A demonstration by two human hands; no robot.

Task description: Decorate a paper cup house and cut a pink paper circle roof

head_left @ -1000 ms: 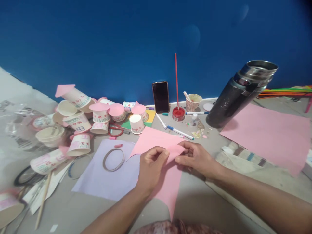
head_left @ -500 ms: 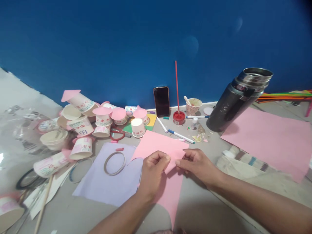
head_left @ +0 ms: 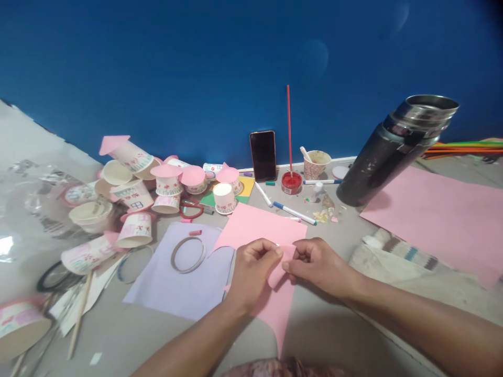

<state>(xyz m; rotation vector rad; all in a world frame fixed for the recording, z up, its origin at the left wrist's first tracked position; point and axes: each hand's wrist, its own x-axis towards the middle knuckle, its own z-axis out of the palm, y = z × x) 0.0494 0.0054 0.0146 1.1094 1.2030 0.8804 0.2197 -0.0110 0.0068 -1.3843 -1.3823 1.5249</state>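
Note:
Between my two hands is a small piece of pink paper [head_left: 282,269], curved over on itself. My left hand [head_left: 257,269] pinches its left side between thumb and fingers. At the right side, the thumb and bent fingers of my right hand [head_left: 316,264] grip the same piece. Beneath both hands lies a larger pink sheet [head_left: 259,225] with curved cut-outs in its edges. Left of it, a lilac sheet [head_left: 161,285] carries a roll of tape [head_left: 173,257] and a small pink marker cap [head_left: 195,232].
Decorated paper cups [head_left: 135,230], several with pink cone tops, crowd the left. Red-handled scissors [head_left: 191,210] lie near them. A phone [head_left: 263,156] leans on the blue wall, beside a red paint jar [head_left: 291,183]. A black flask [head_left: 387,157] stands right, near a pink sheet [head_left: 440,220].
The small pink piece looks narrower and more curled between my fingers, and my hands are slightly closer together. The whole view has shifted a little.

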